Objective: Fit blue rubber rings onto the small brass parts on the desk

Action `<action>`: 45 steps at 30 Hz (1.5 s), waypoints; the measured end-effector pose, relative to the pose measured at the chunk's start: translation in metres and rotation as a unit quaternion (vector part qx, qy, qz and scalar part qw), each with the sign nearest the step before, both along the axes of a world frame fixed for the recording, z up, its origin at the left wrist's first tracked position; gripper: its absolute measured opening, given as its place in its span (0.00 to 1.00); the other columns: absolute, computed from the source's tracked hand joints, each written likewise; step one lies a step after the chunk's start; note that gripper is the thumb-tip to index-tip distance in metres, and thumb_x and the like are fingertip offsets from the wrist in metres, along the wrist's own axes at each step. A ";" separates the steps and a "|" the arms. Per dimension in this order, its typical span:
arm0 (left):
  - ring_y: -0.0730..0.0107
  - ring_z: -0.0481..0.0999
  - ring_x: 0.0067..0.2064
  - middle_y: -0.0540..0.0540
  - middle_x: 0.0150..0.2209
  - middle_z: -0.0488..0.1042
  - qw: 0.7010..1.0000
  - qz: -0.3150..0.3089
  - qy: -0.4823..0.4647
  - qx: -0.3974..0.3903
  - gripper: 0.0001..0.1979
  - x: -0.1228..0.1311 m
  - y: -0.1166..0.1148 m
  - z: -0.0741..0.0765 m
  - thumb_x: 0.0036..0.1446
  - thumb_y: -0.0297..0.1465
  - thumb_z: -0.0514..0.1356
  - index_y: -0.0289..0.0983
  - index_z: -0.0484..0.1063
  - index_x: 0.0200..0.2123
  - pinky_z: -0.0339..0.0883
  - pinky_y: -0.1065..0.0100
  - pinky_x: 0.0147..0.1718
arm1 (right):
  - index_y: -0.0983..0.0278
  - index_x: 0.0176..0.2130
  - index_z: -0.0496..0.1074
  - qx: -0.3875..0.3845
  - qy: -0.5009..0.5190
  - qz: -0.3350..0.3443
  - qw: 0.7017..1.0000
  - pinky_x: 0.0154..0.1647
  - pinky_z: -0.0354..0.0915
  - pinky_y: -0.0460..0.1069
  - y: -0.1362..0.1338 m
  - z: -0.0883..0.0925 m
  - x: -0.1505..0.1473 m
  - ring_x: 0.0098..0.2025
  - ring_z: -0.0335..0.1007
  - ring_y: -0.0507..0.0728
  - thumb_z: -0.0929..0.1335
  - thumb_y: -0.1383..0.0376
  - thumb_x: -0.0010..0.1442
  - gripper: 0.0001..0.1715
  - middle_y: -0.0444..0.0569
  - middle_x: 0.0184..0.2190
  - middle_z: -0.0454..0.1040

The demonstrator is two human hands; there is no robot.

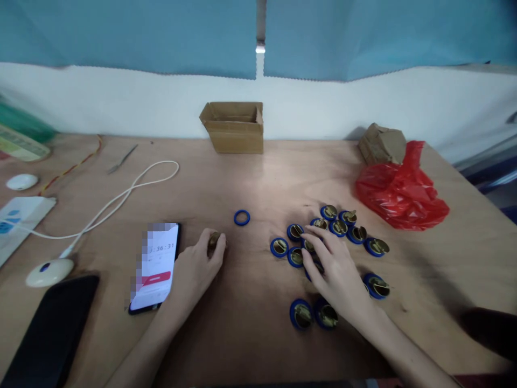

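My left hand [196, 268] rests on the wooden table [250, 178] with its fingers curled round a small brass piece [213, 241]. A loose blue ring [242, 217] lies a little beyond it. My right hand [337, 272] lies over a cluster of several brass pieces with blue rings [343, 226], its fingers stretched out and touching those in the middle of the cluster. Two more ringed pieces [301, 314] sit near my right wrist, and another [376, 285] lies to the right of the hand.
A lit phone [155, 265] lies left of my left hand, with a dark tablet [48, 328] at the front left. A white cable [121, 196] and round white device [49, 271] lie further left. An open cardboard box [234, 126] stands at the back. A red plastic bag [399, 188] sits right.
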State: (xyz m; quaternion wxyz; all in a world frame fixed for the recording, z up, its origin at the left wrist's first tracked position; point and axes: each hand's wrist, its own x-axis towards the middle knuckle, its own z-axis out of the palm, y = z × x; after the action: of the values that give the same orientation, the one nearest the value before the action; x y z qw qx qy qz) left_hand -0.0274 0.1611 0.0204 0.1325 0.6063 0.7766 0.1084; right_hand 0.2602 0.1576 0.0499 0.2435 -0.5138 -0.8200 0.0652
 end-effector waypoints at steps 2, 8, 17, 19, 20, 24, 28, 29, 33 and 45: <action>0.52 0.80 0.28 0.45 0.27 0.80 1.000 0.003 0.010 -0.011 0.11 0.000 0.000 0.002 0.68 0.39 0.54 0.41 0.71 0.46 0.52 0.68 0.25 | 0.68 0.56 0.70 -0.006 -0.012 0.007 1.000 0.59 0.67 0.68 0.002 -0.004 0.001 0.61 0.68 0.69 0.62 0.67 0.70 0.17 0.63 0.59 0.72; 0.52 0.82 0.31 0.45 0.29 0.81 0.997 0.029 0.045 -0.050 0.13 0.002 0.000 0.010 0.70 0.39 0.51 0.41 0.70 0.50 0.52 0.67 0.26 | 0.70 0.57 0.72 -0.028 -0.049 0.019 0.998 0.64 0.63 0.69 0.005 -0.010 0.001 0.64 0.67 0.68 0.60 0.66 0.72 0.20 0.60 0.60 0.73; 0.48 0.82 0.32 0.44 0.28 0.81 0.994 0.022 0.084 -0.071 0.16 0.001 0.000 0.013 0.72 0.40 0.48 0.42 0.69 0.53 0.52 0.66 0.26 | 0.70 0.56 0.73 -0.045 -0.014 0.026 0.999 0.63 0.65 0.69 0.004 -0.010 -0.001 0.60 0.69 0.68 0.60 0.65 0.72 0.20 0.60 0.56 0.76; 0.49 0.82 0.31 0.44 0.28 0.81 0.994 0.020 0.087 -0.067 0.15 0.000 0.000 0.011 0.72 0.40 0.48 0.41 0.69 0.53 0.51 0.67 0.26 | 0.70 0.57 0.72 -0.053 0.004 0.031 0.998 0.62 0.66 0.68 0.003 -0.008 -0.002 0.60 0.69 0.67 0.61 0.65 0.72 0.19 0.60 0.56 0.76; 0.49 0.82 0.31 0.44 0.28 0.81 0.994 0.018 0.086 -0.061 0.15 0.000 0.000 0.010 0.72 0.39 0.48 0.41 0.69 0.52 0.51 0.67 0.26 | 0.70 0.57 0.72 -0.057 0.012 0.034 0.998 0.62 0.67 0.68 0.003 -0.007 -0.002 0.59 0.69 0.67 0.61 0.65 0.73 0.19 0.59 0.56 0.75; 0.50 0.81 0.28 0.45 0.25 0.79 0.994 0.040 0.101 -0.009 0.18 -0.002 0.000 0.003 0.71 0.41 0.52 0.38 0.69 0.55 0.50 0.68 0.24 | 0.68 0.59 0.70 -0.054 0.037 0.041 0.997 0.62 0.66 0.70 0.002 -0.001 -0.003 0.60 0.68 0.67 0.63 0.63 0.72 0.20 0.59 0.58 0.74; 0.62 0.76 0.21 0.50 0.21 0.76 0.982 0.016 0.049 0.184 0.17 0.008 -0.010 -0.006 0.68 0.39 0.57 0.36 0.71 0.54 0.54 0.69 0.21 | 0.67 0.62 0.67 0.009 0.087 0.083 0.993 0.61 0.68 0.67 -0.001 0.003 -0.002 0.61 0.67 0.67 0.66 0.68 0.69 0.23 0.60 0.60 0.72; 0.66 0.75 0.20 0.52 0.21 0.75 0.969 -0.024 0.009 0.245 0.15 0.013 -0.015 -0.008 0.67 0.37 0.58 0.36 0.73 0.52 0.57 0.70 0.22 | 0.68 0.63 0.66 0.032 0.098 0.103 0.989 0.60 0.68 0.66 -0.003 0.004 -0.002 0.61 0.67 0.67 0.67 0.69 0.68 0.26 0.61 0.60 0.72; 0.73 0.77 0.27 0.51 0.28 0.78 0.914 -0.183 -0.239 0.272 0.13 0.039 -0.035 -0.008 0.64 0.30 0.60 0.38 0.72 0.52 0.71 0.73 0.33 | 0.71 0.65 0.64 0.066 0.121 0.198 0.970 0.58 0.71 0.61 -0.013 0.008 -0.003 0.60 0.68 0.65 0.68 0.72 0.62 0.33 0.61 0.58 0.74; 0.58 0.75 0.61 0.40 0.59 0.76 0.726 -0.166 -0.664 -0.063 0.20 0.051 -0.037 -0.003 0.67 0.34 0.61 0.42 0.69 0.61 0.70 0.61 0.59 | 0.72 0.50 0.75 0.052 0.149 0.284 0.946 0.57 0.74 0.54 -0.021 0.013 -0.019 0.58 0.73 0.62 0.67 0.75 0.61 0.17 0.59 0.51 0.80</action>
State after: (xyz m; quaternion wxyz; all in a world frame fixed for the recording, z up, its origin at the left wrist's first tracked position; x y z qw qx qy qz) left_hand 0.0239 0.1241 0.0175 0.6682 0.4889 0.3821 0.4105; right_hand 0.2417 0.1362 0.0632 0.3606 -0.2311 -0.8885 0.1647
